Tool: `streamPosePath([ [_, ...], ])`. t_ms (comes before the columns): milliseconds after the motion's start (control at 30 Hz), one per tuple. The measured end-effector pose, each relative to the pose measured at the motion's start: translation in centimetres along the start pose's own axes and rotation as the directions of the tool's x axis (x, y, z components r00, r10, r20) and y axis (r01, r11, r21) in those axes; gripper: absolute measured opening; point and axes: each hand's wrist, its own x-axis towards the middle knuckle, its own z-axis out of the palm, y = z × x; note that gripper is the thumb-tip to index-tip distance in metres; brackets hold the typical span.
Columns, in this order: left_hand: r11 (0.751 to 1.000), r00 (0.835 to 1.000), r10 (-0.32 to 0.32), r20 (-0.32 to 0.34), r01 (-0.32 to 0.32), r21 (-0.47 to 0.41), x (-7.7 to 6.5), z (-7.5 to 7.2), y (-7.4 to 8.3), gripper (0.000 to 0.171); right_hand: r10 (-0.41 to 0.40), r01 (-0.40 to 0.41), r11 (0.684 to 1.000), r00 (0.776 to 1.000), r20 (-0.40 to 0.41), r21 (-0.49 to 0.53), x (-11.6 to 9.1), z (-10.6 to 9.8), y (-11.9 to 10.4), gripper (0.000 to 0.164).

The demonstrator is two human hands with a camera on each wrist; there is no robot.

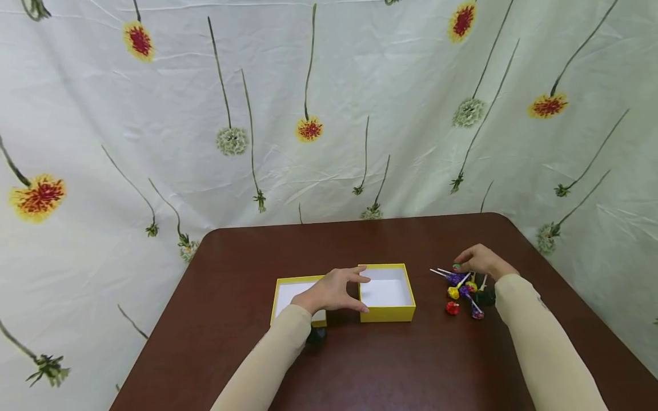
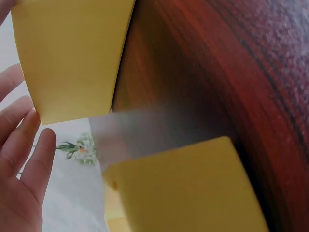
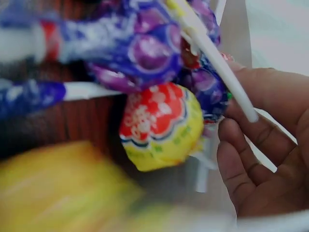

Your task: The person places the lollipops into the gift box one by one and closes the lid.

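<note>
A yellow box [image 1: 388, 314] with a white inside stands on the table. My left hand [image 1: 336, 288] is at its left side, thumb and fingers spread along that wall; in the left wrist view the fingertips are right at the yellow side. A pile of wrapped lollipops [image 1: 465, 288], purple, yellow and red with white sticks, lies to the right. My right hand [image 1: 482, 261] reaches over the pile's far side, its fingertips pinching a red and green lollipop [image 1: 456, 267]. In the right wrist view a red and yellow lollipop [image 3: 161, 125] is below the fingers.
A second, shallower yellow box part [image 1: 275, 302] with a white inside lies left of the box, partly behind my left hand. The dark brown table [image 1: 401, 365] meets a white flowered cloth [image 1: 329, 171] at the back.
</note>
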Motion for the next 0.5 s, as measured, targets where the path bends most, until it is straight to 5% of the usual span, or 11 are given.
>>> streamPosePath([
  [500, 1.0, 0.999, -0.009, -0.036, 0.009, 0.002, -0.2, 0.4, 0.1, 0.073, -0.026, 0.027, 1.0, 0.997, -0.078, 0.012, -0.1, 1.3, 0.3, 0.028],
])
